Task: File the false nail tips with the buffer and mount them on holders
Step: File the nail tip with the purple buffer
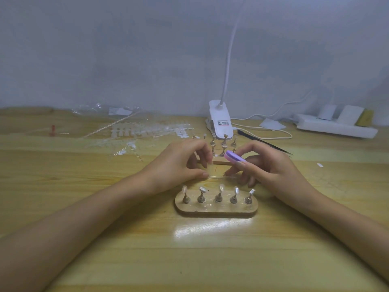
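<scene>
My left hand (pixel 185 163) pinches a clear false nail tip (pixel 210 167) between thumb and fingers, just above the table. My right hand (pixel 261 165) holds a purple buffer block (pixel 233 158) in curled fingers, its end close to the tip. In front of both hands sits an oval wooden holder base (pixel 216 209) with several metal stands, each topped with a nail tip. A second wooden base (pixel 221 162) with bare metal stands sits behind the hands, partly hidden by them.
Strips of loose clear nail tips (pixel 147 131) and plastic packaging lie at the back left. A white clip lamp (pixel 221 121) stands behind the holders, its cable trailing right. A black tool (pixel 263 142) and a white power strip (pixel 336 125) lie at the back right.
</scene>
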